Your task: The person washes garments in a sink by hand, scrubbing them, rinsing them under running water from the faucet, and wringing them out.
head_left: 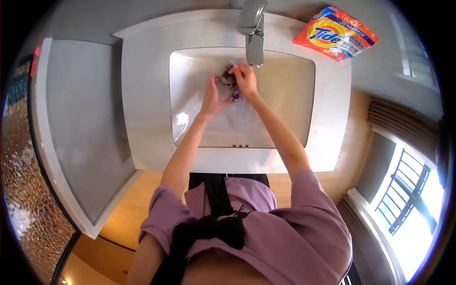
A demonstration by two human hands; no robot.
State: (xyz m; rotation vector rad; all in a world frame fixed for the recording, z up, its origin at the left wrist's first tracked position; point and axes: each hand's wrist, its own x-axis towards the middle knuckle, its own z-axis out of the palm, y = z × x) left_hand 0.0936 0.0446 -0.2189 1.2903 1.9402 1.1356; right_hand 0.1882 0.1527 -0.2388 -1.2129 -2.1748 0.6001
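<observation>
In the white sink basin (pixel 280 128), under the faucet (pixel 255 45), a small dark, purple-tinged wet item (pixel 228 76) that looks like cloth lies between my hands. My right hand (pixel 245 81) is closed on its upper part, fingers bent and pointing down. To its left, my left hand (pixel 212 100) is cupped beside the item, with thumb and fingers apart and the thumb close to its lower end. Cloudy, shiny water surrounds the hands. The item's exact kind cannot be made out.
An orange Tide detergent bag (pixel 335 34) lies at the back right corner of the white countertop (pixel 327 118). The faucet spout hangs just behind my right hand. A glass panel stands at the left, and a barred window (pixel 403 190) is at the right.
</observation>
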